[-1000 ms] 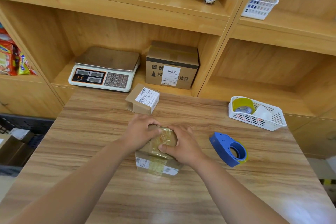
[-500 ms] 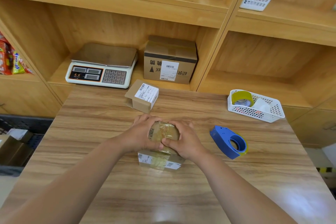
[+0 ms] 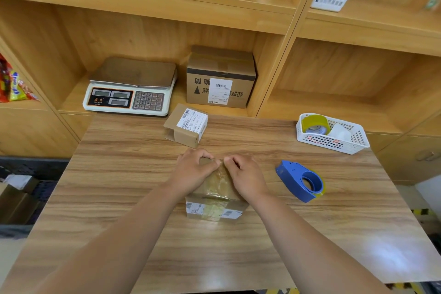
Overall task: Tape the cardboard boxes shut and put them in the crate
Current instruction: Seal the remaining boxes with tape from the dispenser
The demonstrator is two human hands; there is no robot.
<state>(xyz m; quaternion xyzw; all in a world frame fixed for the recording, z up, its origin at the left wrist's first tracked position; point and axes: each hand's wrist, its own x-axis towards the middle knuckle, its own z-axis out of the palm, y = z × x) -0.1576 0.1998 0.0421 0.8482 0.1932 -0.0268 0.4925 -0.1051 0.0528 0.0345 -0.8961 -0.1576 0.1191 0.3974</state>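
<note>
Status: rubbing down tape on the small cardboard box [image 3: 214,200], resting near the middle of the worktop [image 3: 119,198].

Change: places the left hand [image 3: 191,172] and the right hand [image 3: 245,176] at the far top edge of the box, no longer over the middle of the lid as one second ago. Exposes the clear tape strip [image 3: 220,185] along the lid and down the near face, across the printed labels.

Fingers: on the left hand, curled over the far left corner, gripping the box. On the right hand, curled, tips pressing the tape end down at the far edge, close to the left thumb.

Meaning for the task, as a judgement: strip laid and smoothed along its length, with only the far end left to seal. Close to ready for transfer to the crate.

Remaining: second small box [image 3: 187,125], just beyond the hands, left end apparently open and no closing tape visible. Requires the blue tape dispenser [image 3: 301,180], lying apart to the right.

Crate: probably the dark perforated bin [image 3: 35,169] at the left, below worktop level. Cannot confirm.
</note>
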